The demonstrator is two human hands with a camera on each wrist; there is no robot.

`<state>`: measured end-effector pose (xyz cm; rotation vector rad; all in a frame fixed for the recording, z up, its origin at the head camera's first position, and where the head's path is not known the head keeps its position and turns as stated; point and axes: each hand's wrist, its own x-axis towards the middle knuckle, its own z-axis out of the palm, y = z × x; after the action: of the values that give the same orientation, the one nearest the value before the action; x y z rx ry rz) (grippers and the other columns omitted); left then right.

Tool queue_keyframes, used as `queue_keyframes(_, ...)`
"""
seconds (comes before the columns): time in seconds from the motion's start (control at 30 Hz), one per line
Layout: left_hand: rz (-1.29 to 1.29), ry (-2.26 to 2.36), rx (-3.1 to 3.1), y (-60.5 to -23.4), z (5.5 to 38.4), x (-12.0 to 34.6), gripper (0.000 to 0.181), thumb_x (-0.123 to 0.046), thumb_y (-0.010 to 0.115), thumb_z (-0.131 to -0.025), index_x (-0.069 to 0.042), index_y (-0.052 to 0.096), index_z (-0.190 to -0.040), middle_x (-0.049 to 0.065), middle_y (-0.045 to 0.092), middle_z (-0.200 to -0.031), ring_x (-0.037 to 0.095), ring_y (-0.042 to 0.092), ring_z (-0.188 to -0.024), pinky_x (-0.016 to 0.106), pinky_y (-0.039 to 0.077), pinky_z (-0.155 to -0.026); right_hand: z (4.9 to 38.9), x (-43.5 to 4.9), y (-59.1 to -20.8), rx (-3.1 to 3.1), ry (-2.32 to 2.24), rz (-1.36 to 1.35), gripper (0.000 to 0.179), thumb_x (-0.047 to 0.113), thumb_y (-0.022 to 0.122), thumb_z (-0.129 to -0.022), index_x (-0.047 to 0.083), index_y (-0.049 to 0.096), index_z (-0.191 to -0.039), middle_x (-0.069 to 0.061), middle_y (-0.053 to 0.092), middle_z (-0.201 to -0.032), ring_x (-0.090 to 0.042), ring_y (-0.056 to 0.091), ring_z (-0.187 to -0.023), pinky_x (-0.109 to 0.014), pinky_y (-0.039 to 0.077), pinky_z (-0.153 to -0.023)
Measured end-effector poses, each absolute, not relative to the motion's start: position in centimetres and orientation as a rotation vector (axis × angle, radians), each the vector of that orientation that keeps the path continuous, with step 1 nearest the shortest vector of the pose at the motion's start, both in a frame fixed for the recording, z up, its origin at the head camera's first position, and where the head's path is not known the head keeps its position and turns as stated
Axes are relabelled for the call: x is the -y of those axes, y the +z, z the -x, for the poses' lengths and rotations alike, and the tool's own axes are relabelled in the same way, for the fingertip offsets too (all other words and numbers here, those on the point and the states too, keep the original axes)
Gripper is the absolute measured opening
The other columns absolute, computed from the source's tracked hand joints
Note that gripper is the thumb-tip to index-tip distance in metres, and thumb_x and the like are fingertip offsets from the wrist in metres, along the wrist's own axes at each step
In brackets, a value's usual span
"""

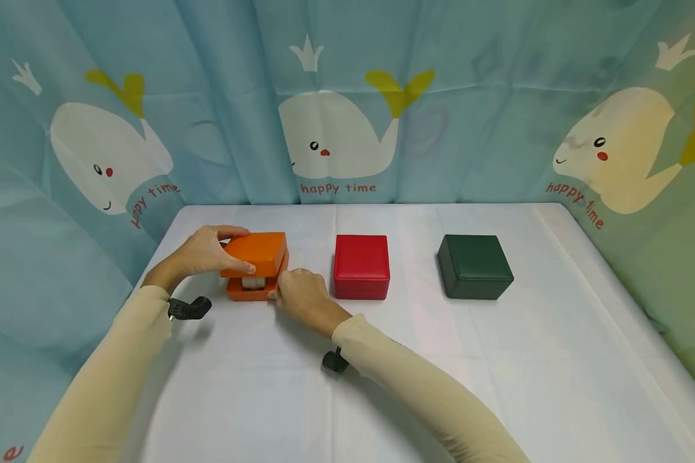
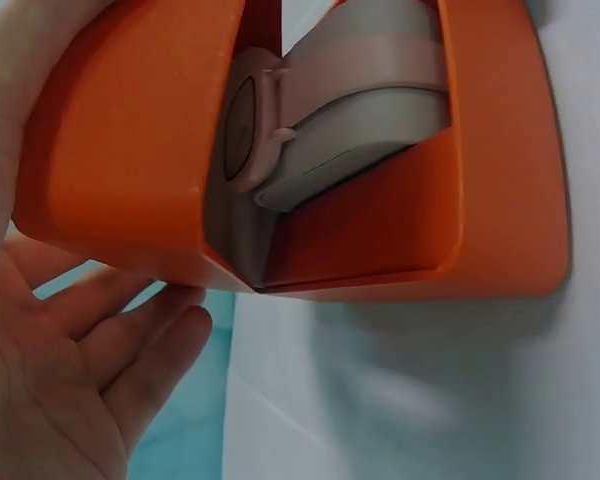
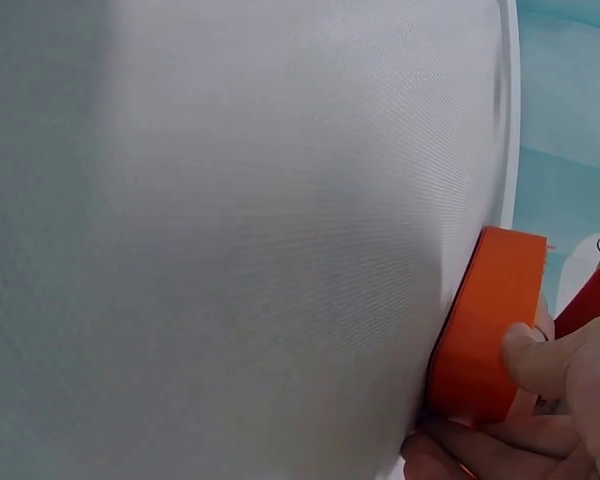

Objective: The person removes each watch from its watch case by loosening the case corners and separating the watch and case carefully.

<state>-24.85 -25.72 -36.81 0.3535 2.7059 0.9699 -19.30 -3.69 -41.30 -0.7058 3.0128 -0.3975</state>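
An orange watch box [image 1: 257,251] stands on the left of the table with its lid partly raised. My left hand [image 1: 207,251] grips the lid, thumb at the front and fingers toward the back. At the right side of the base, my right hand [image 1: 304,297] holds on, its thumb [image 3: 540,362] against the orange base [image 3: 485,335]. Inside, the left wrist view shows a wristwatch [image 2: 243,132] with a pinkish strap wrapped round a grey cushion [image 2: 365,140]. The cushion sits in the base; the watch's dial faces the lid.
A red box [image 1: 361,267] stands just right of my right hand, closed. Farther right is a closed dark green box [image 1: 476,267]. A white cloth covers the table [image 1: 255,386], and a blue curtain [image 1: 226,148] with whales hangs behind it.
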Motion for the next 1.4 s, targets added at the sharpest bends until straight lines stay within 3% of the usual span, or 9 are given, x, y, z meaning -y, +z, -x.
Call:
queue_keyframes(0.2, -0.343, 1.08, -2.66, -36.7, 25.2, 25.7, 0.087, -0.041, 0.089, -0.078, -0.001, 0.053, -0.146, 0.022, 0.053, -0.144, 0.037, 0.053, -0.122, 0.053, 0.045, -0.101, 19.4, 3.4, -41.0, -2.992, -0.401, 0.722, 0.035, 0.037, 0.072, -0.096, 0.018, 0.065, -0.067, 0.004, 0.06, -0.066, -0.014, 0.059, -0.065, -0.035, 0.053, -0.057)
queue_keyframes(0.6, -0.265, 1.225, -2.605, -36.5, 25.6, 25.9, 0.077, -0.04, 0.082, -0.086, 0.0, 0.054, -0.146, 0.023, 0.052, -0.145, 0.038, 0.044, -0.133, 0.057, 0.032, -0.111, 19.6, 3.3, -40.9, -2.998, -0.408, 0.79, 0.032, 0.035, 0.073, -0.095, 0.014, 0.066, -0.072, 0.002, 0.059, -0.066, -0.014, 0.058, -0.065, -0.032, 0.053, -0.058)
queue_keyframes(0.83, -0.194, 1.254, -2.565, -36.3, 26.1, 26.0, 0.076, -0.048, 0.076, -0.09, -0.005, 0.053, -0.148, 0.022, 0.046, -0.15, 0.037, 0.04, -0.137, 0.059, 0.027, -0.114, 19.7, 3.4, -40.8, -3.013, -0.373, 0.773, 0.033, 0.038, 0.073, -0.095, 0.014, 0.066, -0.074, 0.0, 0.064, -0.072, -0.015, 0.06, -0.068, -0.034, 0.054, -0.061)
queue_keyframes(1.13, -0.108, 1.225, -2.569, -36.0, 27.0, 25.8, 0.084, -0.064, 0.066, -0.091, -0.002, 0.053, -0.146, 0.02, 0.045, -0.151, 0.035, 0.039, -0.138, 0.057, 0.031, -0.112, 19.8, 3.6, -40.8, -3.017, -0.359, 0.775, 0.034, 0.037, 0.073, -0.095, 0.015, 0.063, -0.071, 0.0, 0.064, -0.07, -0.016, 0.062, -0.067, -0.034, 0.055, -0.059)
queue_keyframes(1.3, -0.107, 1.283, -2.558, -36.4, 26.9, 25.6, 0.083, -0.063, 0.059, -0.095, 0.002, 0.051, -0.146, 0.022, 0.05, -0.146, 0.035, 0.043, -0.133, 0.056, 0.03, -0.112, 19.7, 3.5, -41.0, -3.013, -0.385, 0.771, 0.035, 0.037, 0.073, -0.095, 0.014, 0.064, -0.071, 0.0, 0.063, -0.069, -0.016, 0.06, -0.066, -0.033, 0.053, -0.058)
queue_keyframes(1.4, -0.105, 1.361, -2.54, -36.8, 26.7, 25.2, 0.077, -0.061, 0.055, -0.098, 0.005, 0.056, -0.138, 0.024, 0.055, -0.138, 0.035, 0.046, -0.126, 0.055, 0.031, -0.111, 19.5, 3.4, -41.2, -3.007, -0.388, 0.769, 0.034, 0.037, 0.073, -0.095, 0.015, 0.065, -0.071, 0.0, 0.063, -0.069, -0.016, 0.06, -0.066, -0.033, 0.054, -0.058)
